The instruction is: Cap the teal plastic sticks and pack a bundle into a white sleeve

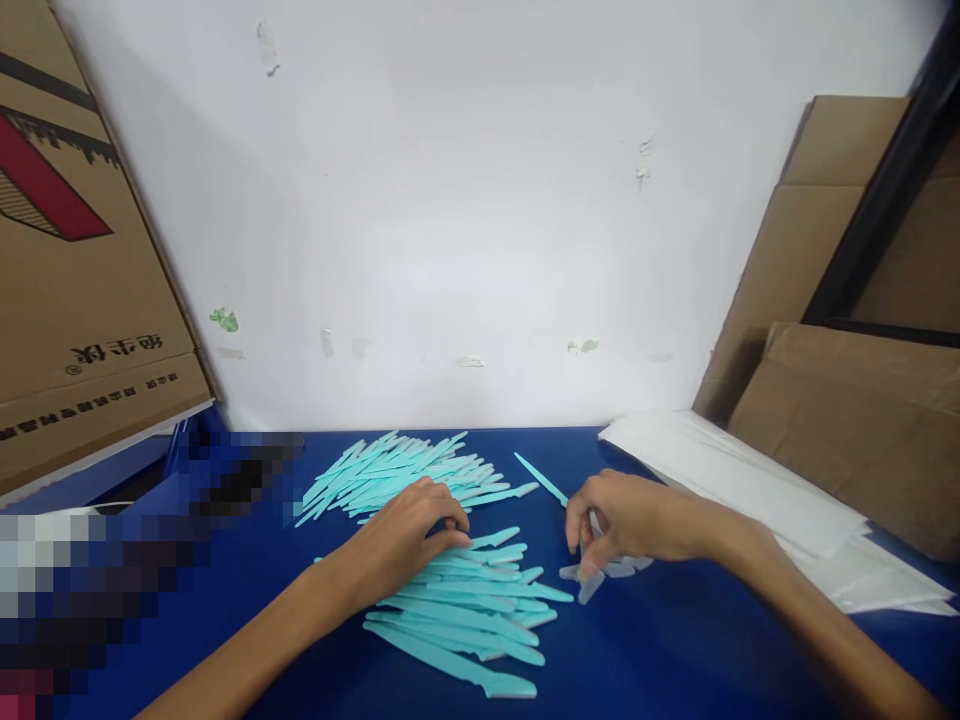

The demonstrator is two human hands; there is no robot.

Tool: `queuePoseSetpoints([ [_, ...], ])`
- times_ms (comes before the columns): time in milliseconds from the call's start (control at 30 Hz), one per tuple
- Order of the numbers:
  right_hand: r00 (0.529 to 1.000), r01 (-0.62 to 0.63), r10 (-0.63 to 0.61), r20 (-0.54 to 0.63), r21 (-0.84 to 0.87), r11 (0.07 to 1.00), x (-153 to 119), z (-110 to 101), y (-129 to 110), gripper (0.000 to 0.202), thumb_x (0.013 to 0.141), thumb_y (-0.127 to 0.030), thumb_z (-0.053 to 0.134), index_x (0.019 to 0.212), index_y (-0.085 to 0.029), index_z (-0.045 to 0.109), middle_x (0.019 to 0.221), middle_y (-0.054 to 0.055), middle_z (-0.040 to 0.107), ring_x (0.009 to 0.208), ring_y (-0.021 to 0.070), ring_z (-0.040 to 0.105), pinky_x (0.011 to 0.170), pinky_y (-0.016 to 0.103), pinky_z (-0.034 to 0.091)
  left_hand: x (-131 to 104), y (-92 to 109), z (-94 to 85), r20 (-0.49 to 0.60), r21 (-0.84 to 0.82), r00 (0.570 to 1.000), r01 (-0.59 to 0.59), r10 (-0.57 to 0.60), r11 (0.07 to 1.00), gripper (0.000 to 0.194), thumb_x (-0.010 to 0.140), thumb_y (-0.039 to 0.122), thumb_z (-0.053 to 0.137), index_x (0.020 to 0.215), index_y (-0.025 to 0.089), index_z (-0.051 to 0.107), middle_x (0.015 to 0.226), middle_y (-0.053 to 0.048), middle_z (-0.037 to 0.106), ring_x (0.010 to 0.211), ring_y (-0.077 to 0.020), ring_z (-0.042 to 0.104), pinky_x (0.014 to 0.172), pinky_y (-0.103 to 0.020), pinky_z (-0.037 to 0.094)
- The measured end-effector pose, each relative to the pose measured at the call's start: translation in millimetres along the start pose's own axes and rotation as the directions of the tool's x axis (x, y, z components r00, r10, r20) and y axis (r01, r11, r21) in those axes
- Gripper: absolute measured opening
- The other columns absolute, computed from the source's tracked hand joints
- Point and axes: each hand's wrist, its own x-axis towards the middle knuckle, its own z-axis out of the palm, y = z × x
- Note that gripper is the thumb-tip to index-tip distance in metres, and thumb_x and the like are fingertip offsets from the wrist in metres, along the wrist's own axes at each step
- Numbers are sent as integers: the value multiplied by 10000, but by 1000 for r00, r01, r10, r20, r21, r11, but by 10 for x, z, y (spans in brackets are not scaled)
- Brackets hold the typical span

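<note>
Slim turquoise eyebrow razors lie in a near pile [465,615] and a far pile [397,475] on the blue table [300,640]. Over the near pile, my left hand [420,530] is closed, thumb and fingers meeting at the end of one razor [497,538]. My right hand [611,520] pinches a small clear plastic cap [591,586] just above the table, beside several more loose caps [622,568]. Behind its fingers a single razor [540,478] slants up to the left; whether the hand touches it is hidden.
White sheets or flat bags [735,480] lie stacked at the right. Cardboard [855,430] leans behind them with a black frame [855,240]. A printed carton [97,250] stands at the left, above a pixelated patch. The white wall [465,200] closes off the back.
</note>
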Motion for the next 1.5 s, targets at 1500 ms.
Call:
queuePoseSetpoints([
  [1500,823,161,-307,-477,-323,932,242,291,-262,127,1016,-334,488,1026,-257,588,919,-14,716,601,128,615,552,244,326,7,57,32,-181,104,971,179,-158,978,224,1021,368,389,946,230,549,846,-11,612,826,-211,547,656,-294,364],
])
